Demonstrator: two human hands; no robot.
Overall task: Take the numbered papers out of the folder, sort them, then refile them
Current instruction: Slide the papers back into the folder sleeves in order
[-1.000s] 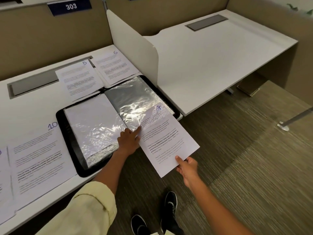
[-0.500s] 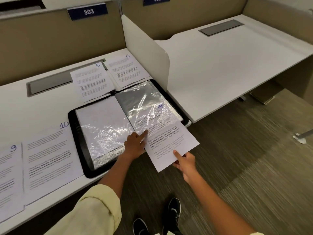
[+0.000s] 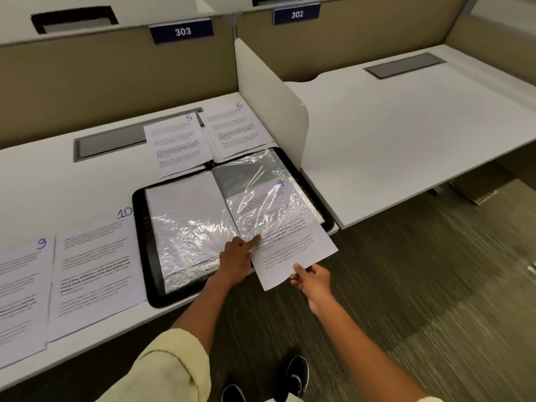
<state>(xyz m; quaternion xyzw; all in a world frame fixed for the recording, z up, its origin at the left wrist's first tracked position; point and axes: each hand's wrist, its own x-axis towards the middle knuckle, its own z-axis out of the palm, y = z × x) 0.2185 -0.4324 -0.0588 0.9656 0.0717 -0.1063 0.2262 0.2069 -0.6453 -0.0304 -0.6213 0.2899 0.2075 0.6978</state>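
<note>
At the tabletop's (image 3: pixel 72 195) near edge, sheet 4 (image 3: pixel 293 250) sits half inside the folder's (image 3: pixel 232 227) right plastic sleeve. Right hand (image 3: pixel 311 278) fingers pinch its bottom corner; left hand (image 3: pixel 236 259) presses the sleeve mouth, forefinger extended. Light, floppy, crease-prone paper: best pinched at its free bottom edge.

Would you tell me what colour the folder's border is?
Black, seen in the head view: the folder has a black border around its clear sleeves.

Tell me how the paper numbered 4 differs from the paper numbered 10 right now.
Paper 4 sits partly inside the folder's plastic sleeve; paper 10 lies bare on the desk. The right hand pinches paper 4 and the left hand touches it; nothing touches paper 10. Both are white printed sheets with handwritten numbers.
</note>
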